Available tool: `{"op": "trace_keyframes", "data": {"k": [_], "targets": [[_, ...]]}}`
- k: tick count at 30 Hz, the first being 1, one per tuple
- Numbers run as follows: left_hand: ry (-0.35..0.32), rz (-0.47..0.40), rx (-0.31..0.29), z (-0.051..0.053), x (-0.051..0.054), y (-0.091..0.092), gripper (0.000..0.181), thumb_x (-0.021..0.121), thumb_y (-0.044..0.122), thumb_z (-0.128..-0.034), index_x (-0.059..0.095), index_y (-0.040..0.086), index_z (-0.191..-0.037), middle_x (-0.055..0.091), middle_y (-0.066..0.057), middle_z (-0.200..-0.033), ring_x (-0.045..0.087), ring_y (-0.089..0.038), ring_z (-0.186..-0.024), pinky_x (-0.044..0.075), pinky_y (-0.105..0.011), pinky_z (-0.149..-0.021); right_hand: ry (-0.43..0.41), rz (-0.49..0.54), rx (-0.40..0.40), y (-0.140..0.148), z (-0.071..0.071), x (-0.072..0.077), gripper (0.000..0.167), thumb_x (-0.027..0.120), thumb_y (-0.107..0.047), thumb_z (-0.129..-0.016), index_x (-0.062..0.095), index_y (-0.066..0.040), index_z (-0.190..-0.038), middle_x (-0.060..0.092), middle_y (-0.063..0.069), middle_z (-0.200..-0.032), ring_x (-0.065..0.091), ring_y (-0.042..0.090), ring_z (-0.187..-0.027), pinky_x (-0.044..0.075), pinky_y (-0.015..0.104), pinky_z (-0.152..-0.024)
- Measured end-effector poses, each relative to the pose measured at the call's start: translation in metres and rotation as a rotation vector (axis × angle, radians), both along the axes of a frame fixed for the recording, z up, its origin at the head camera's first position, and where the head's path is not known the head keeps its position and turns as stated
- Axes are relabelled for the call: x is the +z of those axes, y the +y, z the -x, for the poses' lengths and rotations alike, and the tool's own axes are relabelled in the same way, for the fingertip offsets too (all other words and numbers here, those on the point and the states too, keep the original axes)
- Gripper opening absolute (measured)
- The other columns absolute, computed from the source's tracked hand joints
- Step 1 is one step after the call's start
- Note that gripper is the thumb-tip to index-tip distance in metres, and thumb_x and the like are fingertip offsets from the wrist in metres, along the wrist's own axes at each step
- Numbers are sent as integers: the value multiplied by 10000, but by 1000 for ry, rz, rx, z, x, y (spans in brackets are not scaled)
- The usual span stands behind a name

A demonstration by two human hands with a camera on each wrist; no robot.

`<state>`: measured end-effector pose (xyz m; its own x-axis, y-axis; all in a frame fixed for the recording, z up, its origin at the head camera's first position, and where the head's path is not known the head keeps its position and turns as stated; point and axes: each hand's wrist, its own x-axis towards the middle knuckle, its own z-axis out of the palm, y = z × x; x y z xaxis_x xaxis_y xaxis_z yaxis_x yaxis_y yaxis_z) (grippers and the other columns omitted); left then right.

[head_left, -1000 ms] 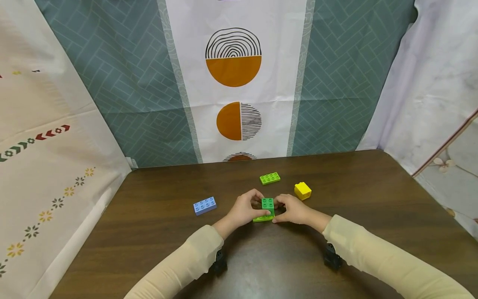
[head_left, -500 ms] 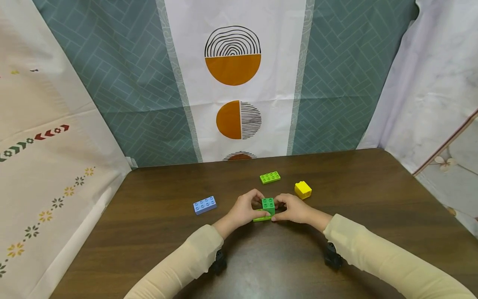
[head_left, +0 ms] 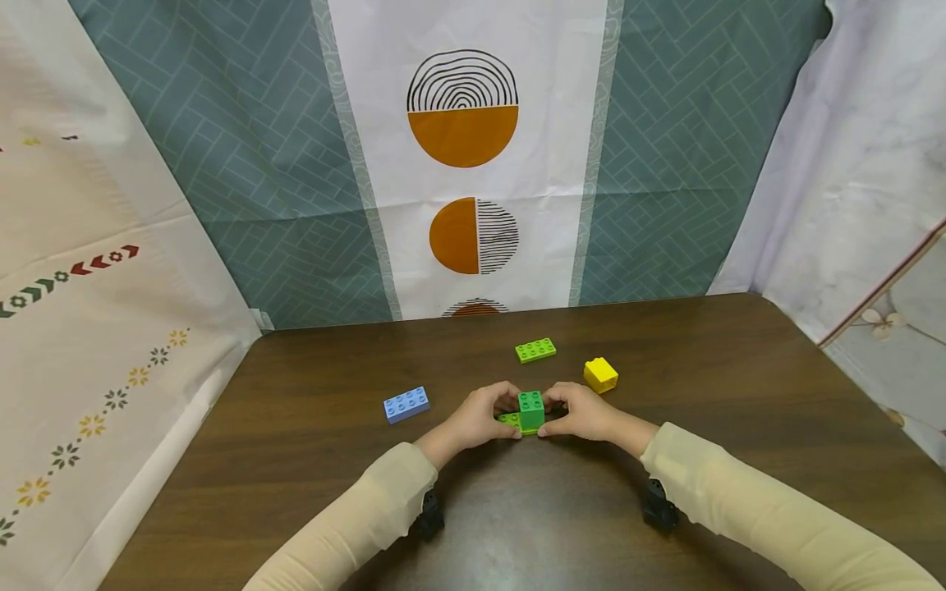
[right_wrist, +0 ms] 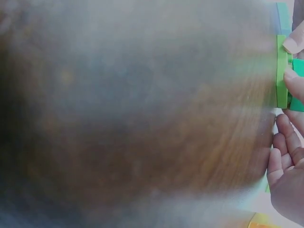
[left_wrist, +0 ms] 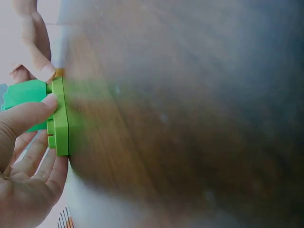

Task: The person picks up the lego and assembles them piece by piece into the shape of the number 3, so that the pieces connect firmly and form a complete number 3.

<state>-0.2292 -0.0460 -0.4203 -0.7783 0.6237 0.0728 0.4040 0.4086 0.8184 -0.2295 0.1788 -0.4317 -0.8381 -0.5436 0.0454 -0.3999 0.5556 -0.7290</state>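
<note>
A green two-by-two brick (head_left: 530,410) stands on the right part of a lime plate (head_left: 511,419), whose studs show on the left. In the left wrist view a narrow gap appears between brick (left_wrist: 28,93) and plate (left_wrist: 60,121). My left hand (head_left: 477,419) holds the plate from the left, thumb on its near side and fingers behind. From the right, my right hand (head_left: 580,413) pinches at the brick and plate, its thumb at the plate's near edge. Its far fingertips are partly hidden behind the brick.
On the brown table (head_left: 296,460) lie a blue brick (head_left: 406,405) to the left, another lime plate (head_left: 535,350) behind the hands, and a yellow brick (head_left: 600,375) to the right. Fabric hangings (head_left: 296,164) border the table's back and sides.
My left thumb has slid leftward off the green brick's front, uncovering the lime plate's studs. The right hand stays nearly still, and the loose bricks have not moved.
</note>
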Motion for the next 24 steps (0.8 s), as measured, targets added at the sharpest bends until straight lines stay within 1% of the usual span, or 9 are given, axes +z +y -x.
{"op": "trace_keyframes", "data": {"k": [5, 12, 16, 18, 21, 24], "targets": [[-6, 12, 0, 2, -2, -2, 374, 761, -15, -762, 584, -22, -1091, 656, -163, -1089, 629, -279, -1010, 510, -369, -890, 20, -17, -1, -1, 0, 0, 313, 793, -225, -773, 680, -44, -1002, 617, 25, -920, 530, 142, -867, 473, 280, -793], [-25, 42, 13, 3, -1, -5, 336, 750, 12, -785, 607, -5, -1088, 660, -147, -1107, 626, -267, -1041, 497, -403, -912, 52, -35, -8, -2, -1, 1, 308, 801, -234, -762, 677, -48, -973, 612, 26, -889, 515, 142, -837, 468, 273, -763], [-19, 51, 6, 3, 0, -6, 333, 746, 23, -794, 609, 5, -1096, 661, -138, -1108, 627, -261, -1042, 499, -390, -907, 69, -40, -9, -3, -2, 1, 305, 803, -238, -759, 679, -49, -963, 610, 25, -872, 511, 136, -818, 465, 262, -744], [-16, 41, -2, 4, -1, -6, 332, 742, 47, -805, 608, 12, -1107, 666, -132, -1101, 629, -253, -1030, 503, -362, -886, 69, -43, -9, -3, -2, 1, 301, 801, -235, -762, 678, -49, -964, 607, 24, -869, 508, 134, -814, 462, 261, -741], [-17, 2, -16, 4, -2, -5, 321, 730, 86, -829, 605, 18, -1117, 672, -129, -1086, 635, -244, -1008, 503, -316, -846, 69, -49, -8, -4, -3, 2, 294, 797, -227, -767, 675, -48, -966, 605, 23, -866, 506, 133, -810, 457, 257, -736], [-11, -31, -20, 4, -3, -5, 296, 716, 101, -845, 608, 16, -1107, 674, -133, -1070, 640, -246, -990, 508, -295, -817, 73, -49, -10, -5, -3, 2, 297, 797, -218, -765, 669, -40, -965, 604, 28, -859, 507, 137, -802, 459, 256, -729]]}}
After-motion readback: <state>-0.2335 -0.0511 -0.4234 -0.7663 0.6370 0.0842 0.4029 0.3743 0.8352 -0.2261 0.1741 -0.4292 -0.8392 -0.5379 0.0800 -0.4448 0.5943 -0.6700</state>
